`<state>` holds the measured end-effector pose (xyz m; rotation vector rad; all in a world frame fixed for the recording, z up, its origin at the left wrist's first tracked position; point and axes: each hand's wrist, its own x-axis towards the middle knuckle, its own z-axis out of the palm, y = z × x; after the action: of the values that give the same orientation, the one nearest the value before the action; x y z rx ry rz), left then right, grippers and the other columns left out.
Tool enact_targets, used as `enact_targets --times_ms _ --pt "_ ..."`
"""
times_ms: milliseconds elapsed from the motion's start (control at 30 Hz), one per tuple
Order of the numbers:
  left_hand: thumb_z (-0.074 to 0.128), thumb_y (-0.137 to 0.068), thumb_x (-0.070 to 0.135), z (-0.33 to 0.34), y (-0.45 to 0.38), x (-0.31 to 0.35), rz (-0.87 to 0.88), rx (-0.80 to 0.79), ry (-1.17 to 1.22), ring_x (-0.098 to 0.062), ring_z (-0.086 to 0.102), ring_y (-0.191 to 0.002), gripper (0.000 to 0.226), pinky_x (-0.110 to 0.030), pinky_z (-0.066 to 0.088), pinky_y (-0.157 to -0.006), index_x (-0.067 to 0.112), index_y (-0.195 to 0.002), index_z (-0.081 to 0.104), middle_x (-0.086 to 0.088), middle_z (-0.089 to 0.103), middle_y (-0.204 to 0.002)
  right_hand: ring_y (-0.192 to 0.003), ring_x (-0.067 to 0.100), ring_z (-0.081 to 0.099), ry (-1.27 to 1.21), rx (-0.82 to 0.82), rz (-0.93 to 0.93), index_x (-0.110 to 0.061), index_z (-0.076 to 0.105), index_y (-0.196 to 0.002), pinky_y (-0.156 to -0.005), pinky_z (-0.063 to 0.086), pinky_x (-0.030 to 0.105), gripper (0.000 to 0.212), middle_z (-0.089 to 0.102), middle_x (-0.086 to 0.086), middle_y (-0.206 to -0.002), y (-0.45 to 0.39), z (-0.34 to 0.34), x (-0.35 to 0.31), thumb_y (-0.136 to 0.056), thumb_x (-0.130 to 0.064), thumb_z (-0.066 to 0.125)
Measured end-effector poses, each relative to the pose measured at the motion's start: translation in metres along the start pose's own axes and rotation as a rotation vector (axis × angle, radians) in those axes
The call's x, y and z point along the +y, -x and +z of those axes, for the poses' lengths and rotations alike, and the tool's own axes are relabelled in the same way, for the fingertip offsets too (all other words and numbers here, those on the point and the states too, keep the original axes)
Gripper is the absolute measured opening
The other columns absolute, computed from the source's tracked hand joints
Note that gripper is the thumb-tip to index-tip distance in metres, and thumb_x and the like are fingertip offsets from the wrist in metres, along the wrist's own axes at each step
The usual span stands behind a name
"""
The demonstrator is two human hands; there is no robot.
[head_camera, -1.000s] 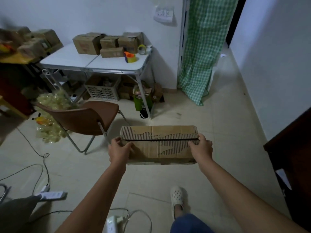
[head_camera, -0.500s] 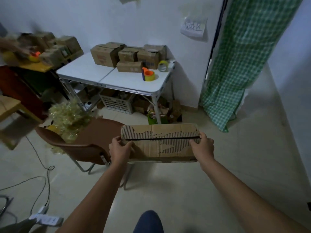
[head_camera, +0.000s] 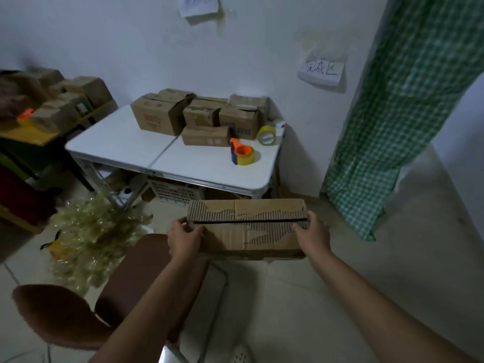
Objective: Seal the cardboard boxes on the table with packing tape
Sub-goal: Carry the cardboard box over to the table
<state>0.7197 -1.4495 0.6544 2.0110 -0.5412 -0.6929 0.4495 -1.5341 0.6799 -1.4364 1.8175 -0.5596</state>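
While both hands clamp its ends, left grip (head_camera: 184, 238) and right grip (head_camera: 313, 235) hold the cardboard box (head_camera: 247, 227). Bench (head_camera: 125, 145) ahead carries boxes, tape dispenser (head_camera: 242, 154).

One head-worn wide-angle view (no second camera) looks forward and down, near the outstretched arms.

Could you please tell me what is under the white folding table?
Under the white folding table a white slotted basket shows beside the metal legs. Its contents and the rest are hidden by shadow and the held box.
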Motion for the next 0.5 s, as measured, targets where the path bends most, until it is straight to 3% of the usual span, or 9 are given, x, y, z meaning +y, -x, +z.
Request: enact_targets --times_ms 267,400,500 --pt "0.076 -0.082 0.021 -0.011 -0.121 0.021 -0.008 0.022 -0.024 -0.032 0.057 -0.109 0.05 -0.053 0.05 -0.096 0.017 -0.126 0.052 -0.014 0.049 -0.128 -0.119 0.034 0.047 -0.013 -0.005 -0.006 -0.021 0.047 -0.137 -0.1 0.045 0.042 0.046 0.044 0.016 -0.131 -0.062 0.064 -0.076 -0.093 -0.026 0.057" --pt "0.076 -0.082 0.019 -0.011 -0.172 0.03 -0.028 0.046 -0.006 -0.032 0.058 -0.108 0.052 -0.05 0.052 -0.094 0.014 -0.128 0.052 -0.016 0.051 -0.126 -0.114 0.03 0.052 -0.02 -0.038 -0.031 -0.023 0.049 -0.135 -0.09 0.045 0.034 0.044 0.046 0.013 -0.129 -0.105 0.093 -0.112 -0.093 -0.026 0.058" --pt "0.074 -0.085 0.019 -0.009 -0.211 0.043 -0.054 0.073 0.025 -0.031 0.056 -0.112 0.054 -0.05 0.052 -0.095 0.014 -0.133 0.05 -0.015 0.051 -0.13 -0.112 0.029 0.054 -0.05 -0.088 -0.044 -0.023 0.051 -0.132 -0.091 0.049 0.035 0.04 0.051 0.012 -0.128 -0.145 0.116 -0.139 -0.093 -0.024 0.058"
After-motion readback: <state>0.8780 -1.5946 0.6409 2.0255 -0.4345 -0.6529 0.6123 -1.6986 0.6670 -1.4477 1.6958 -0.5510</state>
